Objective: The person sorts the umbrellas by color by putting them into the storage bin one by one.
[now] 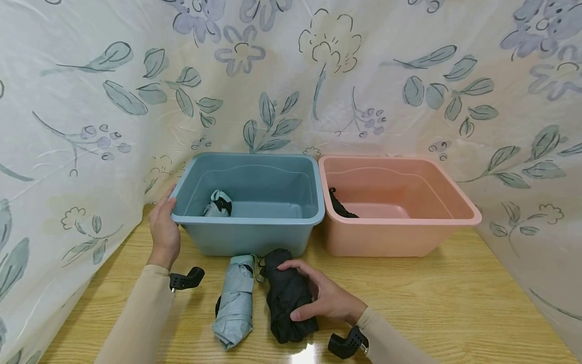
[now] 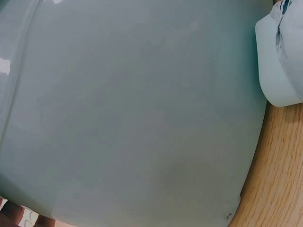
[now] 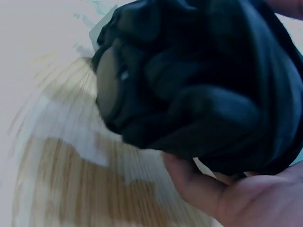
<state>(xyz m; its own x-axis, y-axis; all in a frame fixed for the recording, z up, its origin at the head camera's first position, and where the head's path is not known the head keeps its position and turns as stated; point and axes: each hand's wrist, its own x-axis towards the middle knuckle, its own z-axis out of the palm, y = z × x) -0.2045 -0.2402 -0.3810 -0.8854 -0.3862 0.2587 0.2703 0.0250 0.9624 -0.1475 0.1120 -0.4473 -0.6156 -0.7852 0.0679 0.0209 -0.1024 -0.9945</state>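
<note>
My left hand point(image 1: 164, 230) rests against the left rim of the blue bin point(image 1: 250, 235); the bin's smooth wall point(image 2: 142, 113) fills most of the left wrist view. With my right hand point(image 1: 325, 293) I grip a folded black umbrella point(image 1: 288, 298), fingers across its top and thumb along its near side. The black umbrella's bunched fabric point(image 3: 189, 85) is close up in the right wrist view, with part of the hand hidden behind it. To its left on the table lies a folded light-blue umbrella point(image 1: 234, 303), its strap near the black one.
A pink bin point(image 1: 382, 237) stands right of the blue one, with a dark item point(image 1: 340, 206) partly visible inside. Inside the blue bin lies a light-blue and black bundle point(image 1: 218, 203). The wooden table point(image 1: 454, 303) meets a flowered sheet point(image 1: 291, 76) at the back and sides.
</note>
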